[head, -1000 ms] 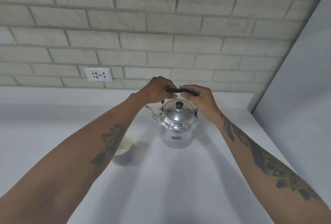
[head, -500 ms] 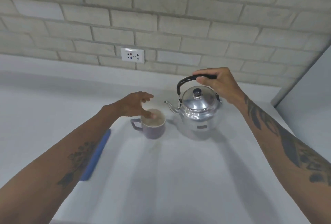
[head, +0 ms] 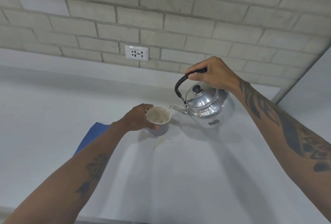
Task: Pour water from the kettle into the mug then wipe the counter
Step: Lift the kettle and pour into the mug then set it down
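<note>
We see a pale brick wall (head: 161,8) with a socket (head: 136,53) above a white counter (head: 179,170), where a blue cloth (head: 93,134) lies under our left forearm. Our right hand (head: 213,75) grips the handle of the tilted steel kettle (head: 209,107); its spout reaches the mug (head: 158,118), which our left hand (head: 138,118) clasps. The mug's contents are unclear.

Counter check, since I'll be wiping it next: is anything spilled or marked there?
Yes. A faint brownish streak marks the counter just in front of the mug, like a dried drip. The mug's inside also looks stained. Nothing else stands out.
</note>
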Available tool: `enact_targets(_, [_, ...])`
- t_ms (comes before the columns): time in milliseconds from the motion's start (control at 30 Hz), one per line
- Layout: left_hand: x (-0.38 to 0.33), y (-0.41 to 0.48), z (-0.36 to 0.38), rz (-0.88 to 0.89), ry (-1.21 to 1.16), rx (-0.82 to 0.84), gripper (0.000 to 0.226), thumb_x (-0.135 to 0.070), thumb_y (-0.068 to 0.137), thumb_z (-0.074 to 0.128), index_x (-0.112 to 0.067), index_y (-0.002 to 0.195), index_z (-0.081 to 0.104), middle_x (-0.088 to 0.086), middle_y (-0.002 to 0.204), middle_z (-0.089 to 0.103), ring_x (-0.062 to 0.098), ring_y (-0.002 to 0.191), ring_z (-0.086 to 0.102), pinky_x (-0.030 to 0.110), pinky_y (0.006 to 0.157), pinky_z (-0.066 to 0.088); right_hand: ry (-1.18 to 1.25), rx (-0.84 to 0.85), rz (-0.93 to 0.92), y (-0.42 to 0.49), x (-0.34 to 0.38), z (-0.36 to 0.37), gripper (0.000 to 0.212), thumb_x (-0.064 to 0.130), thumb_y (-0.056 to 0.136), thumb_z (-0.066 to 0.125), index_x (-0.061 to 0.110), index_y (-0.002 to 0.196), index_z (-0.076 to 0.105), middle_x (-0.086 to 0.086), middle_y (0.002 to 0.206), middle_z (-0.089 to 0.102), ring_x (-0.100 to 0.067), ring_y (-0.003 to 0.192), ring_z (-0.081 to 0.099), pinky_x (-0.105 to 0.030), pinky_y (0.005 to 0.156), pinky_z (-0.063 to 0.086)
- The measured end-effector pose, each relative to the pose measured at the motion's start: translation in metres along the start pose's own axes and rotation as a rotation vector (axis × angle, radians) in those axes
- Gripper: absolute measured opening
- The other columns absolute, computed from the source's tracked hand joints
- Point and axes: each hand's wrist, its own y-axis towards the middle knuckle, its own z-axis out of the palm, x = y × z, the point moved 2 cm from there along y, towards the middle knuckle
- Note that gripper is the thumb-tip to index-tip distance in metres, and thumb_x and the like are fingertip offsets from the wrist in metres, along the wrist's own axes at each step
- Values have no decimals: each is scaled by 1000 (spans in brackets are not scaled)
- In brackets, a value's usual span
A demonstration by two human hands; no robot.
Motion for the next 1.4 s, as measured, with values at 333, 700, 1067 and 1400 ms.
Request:
enact_targets(333, [1, 1, -1, -8, -14, -6, 74, -56, 42, 88, -37, 109, 62, -19, 108, 62, 12, 102, 62, 44, 93, 54, -131, 69, -33, 8, 15, -1, 19, 20, 85, 74, 21, 103, 79, 6, 102, 76, -4, 99, 66, -9, 84, 46])
enact_targets(700, [4, 4, -2, -13, -22, 10, 79, -55, 41, 90, -37, 113, 61, -19, 109, 63, 10, 100, 63, 41, 91, 56, -191, 107, -39, 12, 18, -5, 19, 20, 84, 74, 22, 102, 79, 8, 97, 76, 8, 85, 62, 7, 73, 40])
enact_targets(1067, [3, 4, -3, 5, -18, 7, 76, -55, 41, 89, -37, 109, 62, -18, 108, 63, 12, 100, 64, 44, 91, 55, -233, 133, -55, 15, 26, -7, 19, 22, 84, 74, 23, 102, 79, 9, 96, 75, 12, 81, 59, -2, 73, 40])
enact_targets(1400, [2, 3, -3, -8, -23, 13, 77, -56, 40, 90, -39, 110, 61, -20, 108, 63, 10, 99, 64, 43, 91, 55, -249, 151, -72, 16, 35, -4, 18, 22, 84, 73, 23, 102, 79, 7, 99, 77, 0, 87, 63, -7, 76, 42])
